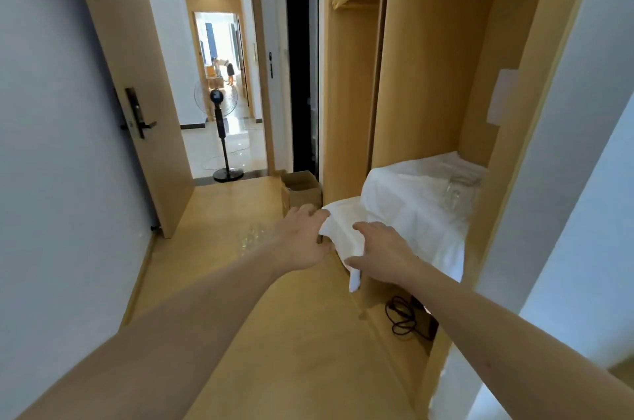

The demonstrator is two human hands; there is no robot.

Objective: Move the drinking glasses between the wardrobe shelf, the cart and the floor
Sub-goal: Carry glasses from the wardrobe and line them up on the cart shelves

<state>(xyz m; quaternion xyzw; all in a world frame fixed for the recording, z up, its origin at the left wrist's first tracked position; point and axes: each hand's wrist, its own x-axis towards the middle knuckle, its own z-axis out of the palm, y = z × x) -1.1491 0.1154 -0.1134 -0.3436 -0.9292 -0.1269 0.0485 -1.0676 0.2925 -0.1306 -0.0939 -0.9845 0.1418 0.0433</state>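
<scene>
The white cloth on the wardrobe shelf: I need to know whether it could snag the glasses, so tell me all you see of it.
The white cloth looks like thin, creased fabric. It covers the shelf and hangs over its front edge. A clear glass stands on it. The left hand and the right hand both hold its loose front corner.

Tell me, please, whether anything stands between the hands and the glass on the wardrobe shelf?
Only the white cloth: both the left hand and the right hand grip its hanging edge, and the glass stands on it further back.
</scene>
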